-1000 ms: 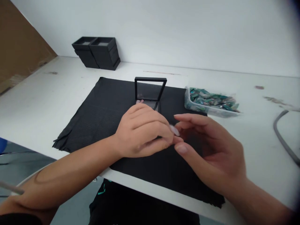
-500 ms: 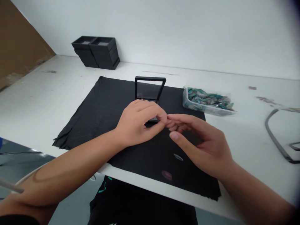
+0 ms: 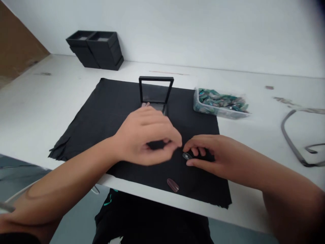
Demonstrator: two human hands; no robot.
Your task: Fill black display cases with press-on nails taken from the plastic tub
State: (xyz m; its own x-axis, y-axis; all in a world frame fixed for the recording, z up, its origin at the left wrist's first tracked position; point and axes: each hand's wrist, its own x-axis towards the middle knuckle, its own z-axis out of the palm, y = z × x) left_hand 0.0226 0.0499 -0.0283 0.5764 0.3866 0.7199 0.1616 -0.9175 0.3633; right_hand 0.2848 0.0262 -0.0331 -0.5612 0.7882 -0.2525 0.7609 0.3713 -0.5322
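Right hand (image 3: pixel 215 157) has dropped onto the cloth (image 3: pixel 106 112), its grip pinching 1 small glossy nail tip (image 3: pixel 186 156).

Even, soft light, bright on the white table (image 3: pixel 38 101); faint shadows. The left hand (image 3: pixel 147 137) is motion-blurred. Far right of it, the corners darken and lines bend.

Two hands (image 3: pixel 147 137), two loose nail tips (image 3: pixel 173 185), two box stacks (image 3: pixel 95 49).

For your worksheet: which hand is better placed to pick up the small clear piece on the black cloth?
Right hand: its fingertips already touch the clear piece; the left hand hovers beside it.
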